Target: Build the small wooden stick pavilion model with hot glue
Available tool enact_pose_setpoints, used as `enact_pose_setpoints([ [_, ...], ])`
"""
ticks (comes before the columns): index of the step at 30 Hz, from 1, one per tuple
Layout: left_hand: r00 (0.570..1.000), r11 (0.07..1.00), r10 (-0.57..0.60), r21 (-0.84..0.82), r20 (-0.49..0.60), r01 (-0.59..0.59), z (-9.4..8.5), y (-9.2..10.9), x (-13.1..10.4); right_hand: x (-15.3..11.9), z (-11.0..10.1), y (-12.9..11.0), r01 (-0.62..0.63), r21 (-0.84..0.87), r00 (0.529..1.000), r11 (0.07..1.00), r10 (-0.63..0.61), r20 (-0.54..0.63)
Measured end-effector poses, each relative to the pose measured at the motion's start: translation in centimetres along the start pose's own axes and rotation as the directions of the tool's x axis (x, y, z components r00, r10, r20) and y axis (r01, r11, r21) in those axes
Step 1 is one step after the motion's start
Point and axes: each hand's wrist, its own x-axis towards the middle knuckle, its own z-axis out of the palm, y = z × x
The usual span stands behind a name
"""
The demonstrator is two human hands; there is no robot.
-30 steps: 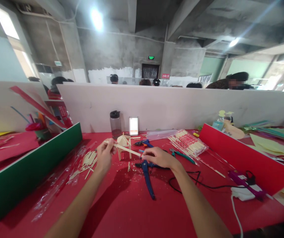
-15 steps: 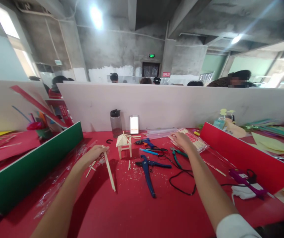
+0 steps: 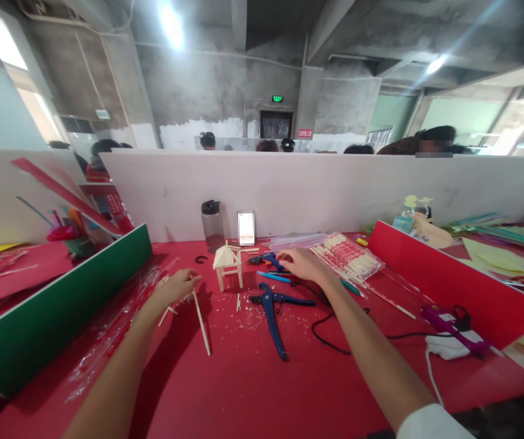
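Right hand (image 3: 304, 264) moves off stick pack (image 3: 351, 259); glue gun (image 3: 267, 259) just left, can't tell if held. Left hand (image 3: 177, 286) pinches stick (image 3: 202, 323). Likely gun-getting; needs firm grip.

No text can be read for certain. A red sign (image 3: 305, 133) on the back wall, right of the door (image 3: 276, 124), bears one row of pale Chinese characters, too small to make out surely. Above the door, a lit green sign (image 3: 277, 98) shows only blurred marks. Pale lettering on a red panel (image 3: 118, 206) at left is illegible. The phone (image 3: 246, 228) screen is pixelated, its contents hidden.
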Motion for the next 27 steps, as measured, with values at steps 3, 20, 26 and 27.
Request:
enact_pose_setpoints([
  [3, 0.996, 0.999, 0.010, 0.040, 0.086, -0.014, 0.8, 0.9, -0.6, -0.9, 2.0, -2.5, 0.046, -0.012, 0.998, 0.999, -0.046, 0.032],
  [20, 0.957, 0.926, 0.109, 0.324, 0.270, -0.196, 2.6, 5.9, -3.4, -2.8, 7.1, -3.7, 0.044, -0.142, 0.999, 0.989, -0.044, 0.002],
  [26, 0.959, 0.932, 0.142, 0.295, 0.246, -0.213, 5.8, 8.3, -4.5, -2.9, 6.8, -3.7, -0.009, -0.132, 1.000, 0.991, 0.013, 0.029],
  [27, 0.960, 0.930, 0.129, 0.304, 0.250, -0.204, 6.1, 8.4, -4.5, -2.9, 6.7, -3.7, -0.017, -0.129, 0.999, 0.991, 0.020, 0.027],
])
